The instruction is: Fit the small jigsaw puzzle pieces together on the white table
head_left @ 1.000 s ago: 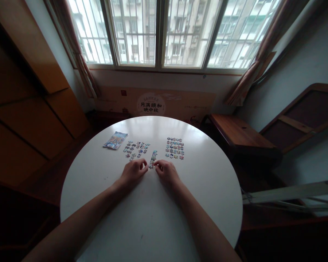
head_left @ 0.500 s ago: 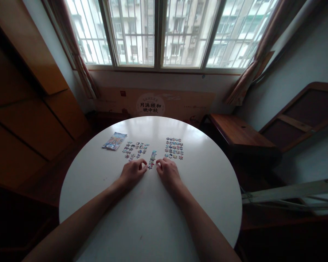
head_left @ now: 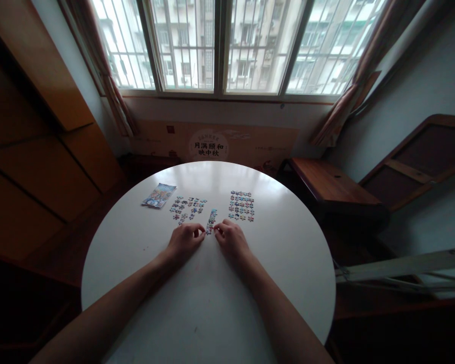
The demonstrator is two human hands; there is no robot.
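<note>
Narrow puzzle strip (head_left: 212,217) lay on the white table (head_left: 212,298), between left hand (head_left: 185,238) and right hand (head_left: 231,237), both at its near end. Each thumb and forefinger curled close together; couldn't tell whether either pinched a piece. The step seemed to want one side steadied, light flat pressure from the other, strip kept straight. Fingertip contact was unclear; seams and prints were too small to read.

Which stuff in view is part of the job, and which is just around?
Job:
- jigsaw strip between the hands
- jigsaw pieces on the left
- rows of jigsaw pieces on the right
- illustrated sheet, probably

Just around:
- wooden bench
- curtains
- printed banner
</note>
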